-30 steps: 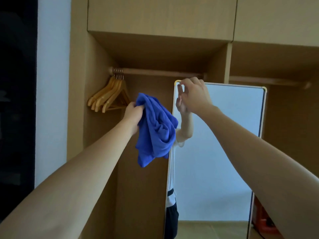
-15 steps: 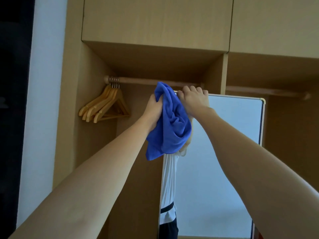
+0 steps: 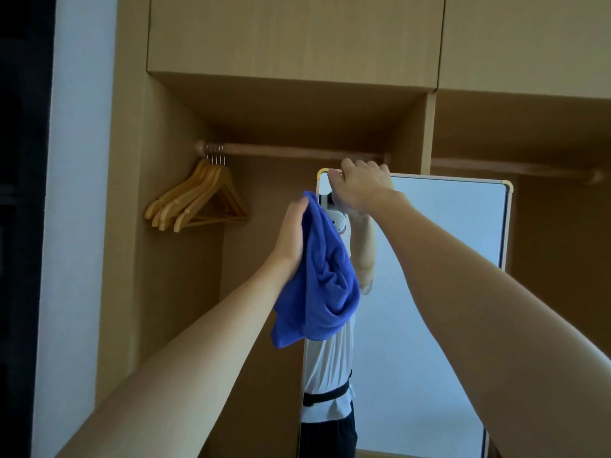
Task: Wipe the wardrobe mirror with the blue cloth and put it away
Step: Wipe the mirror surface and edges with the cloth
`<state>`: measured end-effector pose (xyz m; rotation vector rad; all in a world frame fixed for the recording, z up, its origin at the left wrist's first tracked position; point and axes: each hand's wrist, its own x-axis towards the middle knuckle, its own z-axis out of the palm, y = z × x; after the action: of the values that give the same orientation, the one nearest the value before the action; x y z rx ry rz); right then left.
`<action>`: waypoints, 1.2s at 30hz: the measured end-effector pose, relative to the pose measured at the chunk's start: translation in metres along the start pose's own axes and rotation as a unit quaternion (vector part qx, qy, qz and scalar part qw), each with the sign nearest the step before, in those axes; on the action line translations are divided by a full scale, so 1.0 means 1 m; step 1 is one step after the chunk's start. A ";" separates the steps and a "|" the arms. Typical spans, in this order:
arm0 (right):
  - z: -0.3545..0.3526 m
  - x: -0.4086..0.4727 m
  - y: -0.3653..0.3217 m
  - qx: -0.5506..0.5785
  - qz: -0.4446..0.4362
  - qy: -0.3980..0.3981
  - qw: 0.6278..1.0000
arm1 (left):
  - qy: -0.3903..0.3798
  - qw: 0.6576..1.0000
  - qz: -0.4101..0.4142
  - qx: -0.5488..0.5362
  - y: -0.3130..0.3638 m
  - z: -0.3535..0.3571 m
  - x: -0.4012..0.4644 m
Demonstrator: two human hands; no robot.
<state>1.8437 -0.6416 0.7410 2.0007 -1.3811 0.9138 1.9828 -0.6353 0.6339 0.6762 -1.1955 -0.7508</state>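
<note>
Cloth raised at the mirror's top corner

The left hand (image 3: 292, 239) grips the bunched blue cloth (image 3: 322, 282); the right hand (image 3: 360, 186) curls over the mirror (image 3: 439, 259) frame (top left corner).

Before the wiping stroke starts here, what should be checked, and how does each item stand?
1. Blue cloth held by left hand: ok.
2. Right hand steadying the mirror at its top edge: ok.
3. Cloth pressed against the glass: cannot tell; it hangs bunched at the left edge.
4. Cloth spread flat for wiping: not ok.
5. Wooden hangers clear of the wiping path: ok, they hang well to the left.
</note>
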 end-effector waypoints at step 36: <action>0.001 -0.004 0.002 -0.008 -0.011 0.016 1.000 | 0.097 0.953 0.146 0.246 0.032 0.022 -0.006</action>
<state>1.8409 -0.6413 0.7374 1.9771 -1.3428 0.9185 1.9651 -0.6135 0.6611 0.9329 -1.2733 -0.1274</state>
